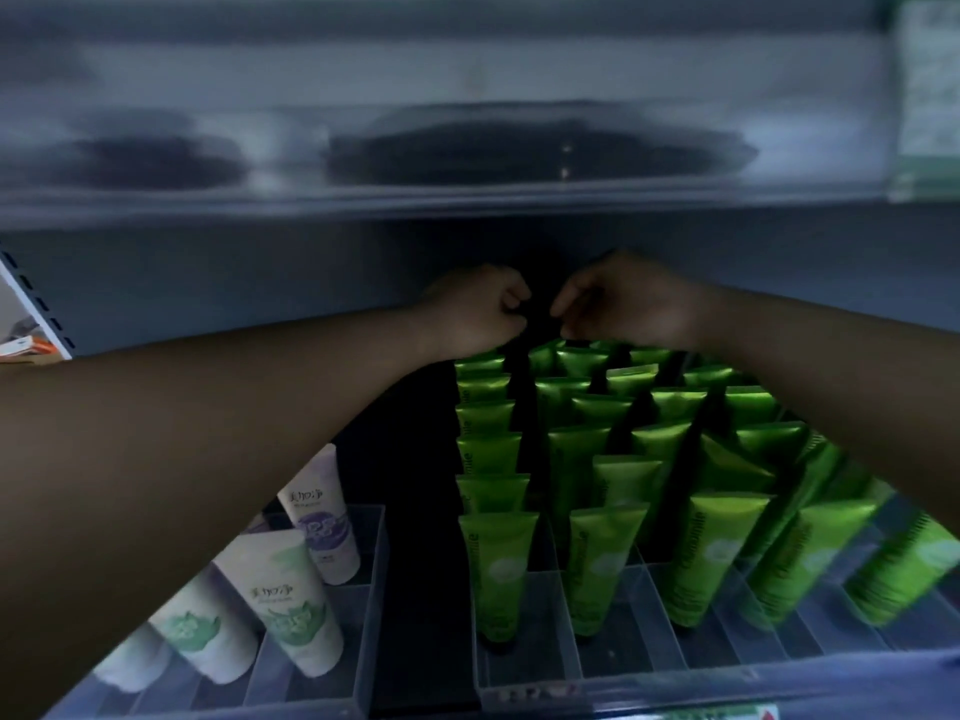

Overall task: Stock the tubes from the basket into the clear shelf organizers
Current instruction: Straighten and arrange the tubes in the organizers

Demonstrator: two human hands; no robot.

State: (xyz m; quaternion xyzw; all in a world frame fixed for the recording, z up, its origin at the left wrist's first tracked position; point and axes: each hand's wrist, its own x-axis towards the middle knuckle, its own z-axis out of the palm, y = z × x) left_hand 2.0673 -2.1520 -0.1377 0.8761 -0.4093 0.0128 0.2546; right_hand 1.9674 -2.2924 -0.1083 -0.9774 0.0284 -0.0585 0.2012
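Note:
Several rows of green tubes (605, 558) stand cap-down in a clear shelf organizer (524, 672) on the right of the shelf. My left hand (475, 309) and my right hand (626, 298) reach to the dark back of the shelf, just above the rearmost green tubes (576, 358). The fingers of both hands are curled and the fingertips nearly meet. I see nothing held in either hand, and the gap between them is too dark to read. The basket is out of view.
A second clear organizer (371, 589) at the lower left holds white tubes with green and purple prints (291, 600). A dark gap separates the two organizers. The upper shelf (467, 200) hangs low over my hands. A slotted shelf upright (31, 298) stands at the far left.

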